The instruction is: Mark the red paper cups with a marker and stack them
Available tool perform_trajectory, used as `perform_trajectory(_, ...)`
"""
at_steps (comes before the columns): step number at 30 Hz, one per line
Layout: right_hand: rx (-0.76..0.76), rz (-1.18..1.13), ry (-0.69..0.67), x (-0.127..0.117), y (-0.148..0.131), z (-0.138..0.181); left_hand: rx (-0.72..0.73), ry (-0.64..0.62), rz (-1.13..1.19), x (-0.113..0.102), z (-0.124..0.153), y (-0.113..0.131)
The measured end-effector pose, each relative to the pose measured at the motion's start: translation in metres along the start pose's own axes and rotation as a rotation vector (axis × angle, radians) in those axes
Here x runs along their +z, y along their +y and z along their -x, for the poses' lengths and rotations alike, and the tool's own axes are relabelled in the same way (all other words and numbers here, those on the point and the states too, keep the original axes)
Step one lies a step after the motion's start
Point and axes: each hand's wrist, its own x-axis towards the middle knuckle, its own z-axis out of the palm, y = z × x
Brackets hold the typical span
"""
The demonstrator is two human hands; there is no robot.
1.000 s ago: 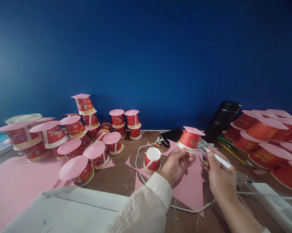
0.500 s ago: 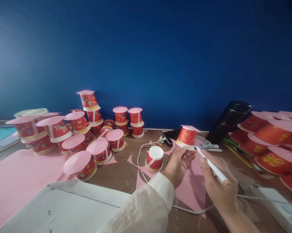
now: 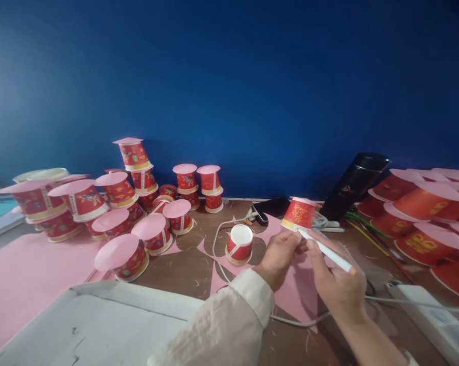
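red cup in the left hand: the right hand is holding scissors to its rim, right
No. The head view shows the right hand holding a white pen-like tool, not scissors, with its tip at the rim of the red cup in the left hand.

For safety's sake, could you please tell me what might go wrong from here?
The white pen-like tool in the right hand meets the rim of the red paper cup with a pink paper top, beside the left hand; a slip could jab it.
The white cable runs under both forearms and might snag.
The tilted stack of red paper cups could topple if jolted.
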Motion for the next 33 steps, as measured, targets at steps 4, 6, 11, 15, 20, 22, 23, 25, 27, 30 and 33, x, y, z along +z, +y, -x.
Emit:
perform_trajectory(4, 0.039, 0.007, -0.026, -0.0026, -0.0019, -0.0010, -0.001, -0.006, -0.035, -0.0016, -0.0003, -0.0014)
perform_trajectory(6, 0.078, 0.015, -0.048, -0.0036, -0.0022, -0.0009, 0.020, -0.013, -0.055, -0.0030, -0.0012, -0.0030)
perform_trajectory(11, 0.084, 0.051, -0.040, -0.0038, -0.0009, -0.0011, 0.019, -0.006, -0.082, -0.0048, -0.0021, -0.0044)
perform_trajectory(15, 0.062, 0.036, -0.048, -0.0024, -0.0003, -0.0021, 0.025, -0.009, -0.104, -0.0032, -0.0009, -0.0012)
perform_trajectory(20, 0.049, 0.027, -0.057, -0.0015, 0.0023, -0.0015, 0.018, 0.028, -0.124, -0.0015, -0.0003, 0.0014)
perform_trajectory(22, 0.045, 0.033, -0.046, -0.0015, 0.0038, -0.0006, 0.026, 0.030, -0.133, -0.0016, -0.0002, 0.0013)
perform_trajectory(23, 0.045, 0.036, -0.044, -0.0016, 0.0043, -0.0003, 0.024, 0.030, -0.136, -0.0017, -0.0002, 0.0011)
perform_trajectory(25, 0.059, 0.045, -0.055, -0.0021, 0.0048, 0.0003, 0.016, 0.033, -0.136, -0.0020, -0.0003, 0.0008)
perform_trajectory(27, 0.082, 0.063, -0.065, -0.0027, 0.0046, 0.0005, 0.014, 0.040, -0.125, -0.0022, -0.0006, 0.0004)
perform_trajectory(30, 0.079, 0.082, -0.066, -0.0031, 0.0038, 0.0003, 0.022, 0.044, -0.119, -0.0020, -0.0013, 0.0001)
perform_trajectory(33, 0.083, 0.089, -0.061, -0.0026, 0.0039, -0.0002, 0.018, 0.043, -0.124, -0.0023, -0.0022, -0.0009)
